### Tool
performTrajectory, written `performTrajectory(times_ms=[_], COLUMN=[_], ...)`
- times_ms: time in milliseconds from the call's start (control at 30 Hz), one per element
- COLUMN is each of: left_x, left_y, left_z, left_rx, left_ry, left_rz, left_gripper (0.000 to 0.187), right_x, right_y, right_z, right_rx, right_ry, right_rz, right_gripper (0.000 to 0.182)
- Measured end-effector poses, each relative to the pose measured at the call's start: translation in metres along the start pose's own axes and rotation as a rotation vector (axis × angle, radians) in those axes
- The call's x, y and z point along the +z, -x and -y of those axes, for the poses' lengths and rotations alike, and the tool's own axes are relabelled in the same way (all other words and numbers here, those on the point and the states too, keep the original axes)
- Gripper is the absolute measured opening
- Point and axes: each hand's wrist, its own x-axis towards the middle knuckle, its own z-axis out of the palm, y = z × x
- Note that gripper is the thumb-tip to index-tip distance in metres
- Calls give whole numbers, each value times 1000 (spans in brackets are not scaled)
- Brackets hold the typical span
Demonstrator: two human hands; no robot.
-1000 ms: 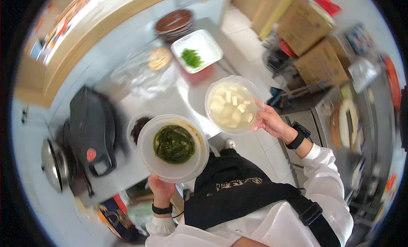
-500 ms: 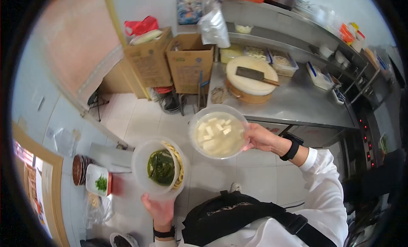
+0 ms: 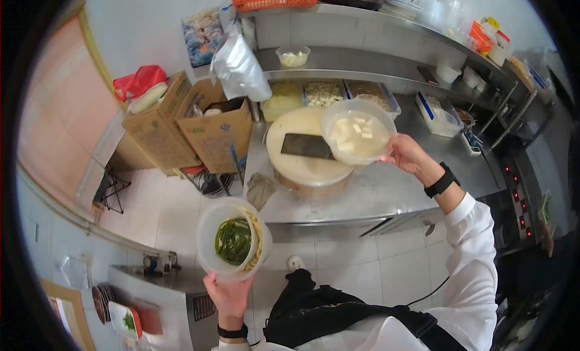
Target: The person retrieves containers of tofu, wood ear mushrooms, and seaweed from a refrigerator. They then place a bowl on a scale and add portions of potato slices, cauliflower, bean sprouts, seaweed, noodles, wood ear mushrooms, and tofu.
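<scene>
My right hand (image 3: 406, 155) grips the rim of a clear plastic bowl of tofu cubes (image 3: 357, 146) in cloudy liquid. That bowl is held over the right side of a thick round chopping board (image 3: 290, 122) and hides the handle of the cleaver (image 3: 307, 146) lying there. Lower down, my left hand (image 3: 229, 295) holds two nested plastic bowls by their near side. Green strips, perhaps seaweed (image 3: 233, 241), fill the inner bowl. Pale yellow strips (image 3: 258, 237) show between the two bowls, along the right side. Both hands are closed on the rims.
A steel counter (image 3: 423, 175) carries the board, a crumpled cloth (image 3: 261, 191) and several food tubs (image 3: 324, 93) at the back. Steel shelves (image 3: 362, 70) run above. Cardboard boxes (image 3: 214, 130) stand left of the counter. A tray of chopped greens (image 3: 125, 321) sits at lower left.
I have moved forward, closer to the counter. The tofu bowl in my right hand went from over the floor to over the chopping board. The nested bowls stay in my left hand.
</scene>
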Motion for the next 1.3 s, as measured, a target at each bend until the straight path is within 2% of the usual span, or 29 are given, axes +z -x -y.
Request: performTrajectory(times_ms=[167,367,433,500,567,600,633,700,733,800,833,900,933,967,1033,1100,1167,1233,1300], left_x=[13,77,103,139,161,169,176,187,192,202,208,220,224,229,240,252,264,272,275], left_y=[-91,-172,-190,-201,-217,-223,-230,-243,-248,-260,-265,-276,-281,-285,-294,-307,-321,-335,-349], left_z=[-6,-14,-15,-14,-8,-5,-1,7,10,18,22,28,30,32,36,37,35,34,30], left_rx=[40,21,18,57,70,66,92,71,95,90,98,106,109,111,110,117,123,117,116], left_ry=[-14,-11,-6,-34,-30,-37,-29,20,16,42,39,-45,-51,-5,39,32,-1,-42,-40], left_rz=[32,90,85,119,123,158,110,121,93,89,71,35,28,49,63,75,95,124,153], left_gripper=[61,58,57,55,54,53,53,51,51,49,49,60,60,54,48,48,48,49,49], right_x=[-51,-85,-99,-107,-121,-135,-145,-166,-165,-165,-166,-169,-158,-154,-155,-143,-90,-42,-7], right_y=[-101,-235,-283,-325,-368,-398,-426,-468,-483,-504,-514,-528,-527,-530,-545,-545,-519,-496,-492], right_z=[48,104,118,122,126,123,123,130,133,138,139,143,149,148,141,103,88,84,80], right_rx=[-17,-9,36,-57,-38,-71,-109,24,47,5,23,-91,-47,-40,-136,-261,28,330,310], right_ry=[-26,-311,-326,-308,-273,-242,-212,-402,-404,-483,-484,-458,-455,-460,-478,-382,-235,-318,-242], right_rz=[-67,-210,-209,-219,-189,-210,-224,-169,-139,-282,-272,-189,-293,-292,-213,39,90,219,268], right_gripper=[34,36,35,39,37,34,31,20,20,13,13,15,19,19,29,40,41,40,38])
